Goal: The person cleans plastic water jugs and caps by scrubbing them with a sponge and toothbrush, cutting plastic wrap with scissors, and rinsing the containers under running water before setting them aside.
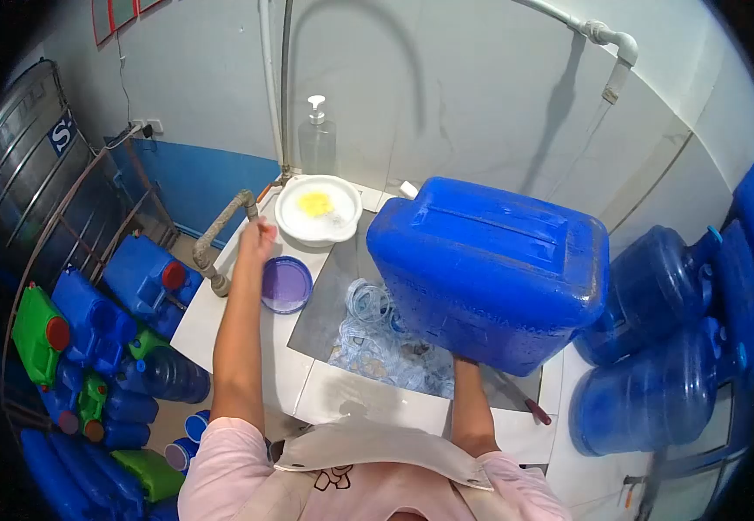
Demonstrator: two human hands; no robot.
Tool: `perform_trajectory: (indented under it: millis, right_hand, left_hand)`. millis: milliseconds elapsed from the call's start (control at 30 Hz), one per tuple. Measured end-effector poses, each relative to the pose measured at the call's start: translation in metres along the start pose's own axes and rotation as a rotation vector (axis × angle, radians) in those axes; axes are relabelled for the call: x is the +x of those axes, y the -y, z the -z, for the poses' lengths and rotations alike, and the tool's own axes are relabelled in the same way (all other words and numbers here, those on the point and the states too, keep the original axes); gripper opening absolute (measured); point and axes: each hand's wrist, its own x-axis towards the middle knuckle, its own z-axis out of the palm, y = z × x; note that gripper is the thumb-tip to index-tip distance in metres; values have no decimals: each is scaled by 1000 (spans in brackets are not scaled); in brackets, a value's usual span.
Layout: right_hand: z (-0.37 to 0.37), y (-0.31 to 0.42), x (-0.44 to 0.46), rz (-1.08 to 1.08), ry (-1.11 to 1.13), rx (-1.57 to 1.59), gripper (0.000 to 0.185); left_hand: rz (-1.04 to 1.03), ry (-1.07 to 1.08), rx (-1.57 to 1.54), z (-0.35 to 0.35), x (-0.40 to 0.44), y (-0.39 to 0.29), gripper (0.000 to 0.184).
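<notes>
A large blue water jug (490,260) is tilted bottom-up over the sink (312,326). My right forearm reaches beneath it; the jug hides my right hand (466,360), which appears to hold it up. My left hand (260,240) is closed at the end of a bent grey pipe (223,227), with something pinkish at the fingers, too small to make out. Just right of this hand stands a white basin (283,213) of suds with a yellow sponge (315,204). Below the hand lies a round purple lid (287,284). Clear plastic rings or caps (386,347) fill part of the sink.
A pump bottle (317,139) stands by the wall. Water runs thinly from a white pipe (618,82) at upper right. Big blue bottles (646,391) line the right side. Blue and green jugs (90,317) crowd the left floor. A red-handled tool (538,412) lies at the sink's front edge.
</notes>
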Motion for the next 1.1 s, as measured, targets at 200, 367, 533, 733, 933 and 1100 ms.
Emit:
perform_trajectory:
  millis: [200, 367, 533, 733, 933, 1100]
  right_hand:
    - [1, -1, 0, 1, 11, -14, 36]
    - [-1, -2, 0, 0, 18, -6, 36]
    - [2, -3, -5, -10, 6, -4, 36]
    - [4, -3, -6, -15, 2, 3, 36]
    - [7, -5, -7, -19, -5, 15, 36]
    - [6, -5, -6, -20, -5, 23, 36]
  left_hand:
    - [9, -209, -67, -29, -4, -39, 11]
    - [-199, -76, 168, -40, -44, -24, 41]
    - [-287, -103, 471, -31, -33, -16, 59]
    - [-286, -150, 574, -24, -23, -10, 63]
    - [-398, -217, 658, -20, -7, -3, 57]
    - [-514, -308, 833, -15, 1, 1, 58]
